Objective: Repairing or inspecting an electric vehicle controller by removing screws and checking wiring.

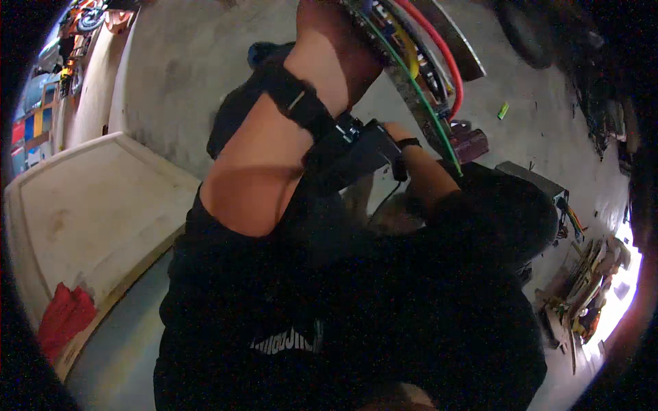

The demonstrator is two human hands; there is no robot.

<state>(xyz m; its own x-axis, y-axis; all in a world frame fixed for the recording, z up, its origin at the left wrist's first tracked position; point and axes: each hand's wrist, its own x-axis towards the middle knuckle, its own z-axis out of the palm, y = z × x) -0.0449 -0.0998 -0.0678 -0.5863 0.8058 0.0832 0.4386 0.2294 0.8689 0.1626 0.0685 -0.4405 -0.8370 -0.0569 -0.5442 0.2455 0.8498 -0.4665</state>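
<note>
My left arm stretches up to the top of the view, where my left hand [356,51] is in shadow beside a long circuit board [432,116] bundled with red and yellow cables [452,82]; its fingers are hidden. A black strap [295,103] wraps my left forearm. Lower down, my right hand [394,133] is at a black handheld device [370,151] with a cord hanging from it; the fingers are mostly hidden behind it. A dark maroon object [469,145] lies just right of the board.
A pale panel [89,198] with a red cloth [65,318] is at left. At right are a metal box [531,185] with wires and a pile of scraps [582,288]. A small green object [502,111] lies on the floor, and shelving [38,123] stands at upper left.
</note>
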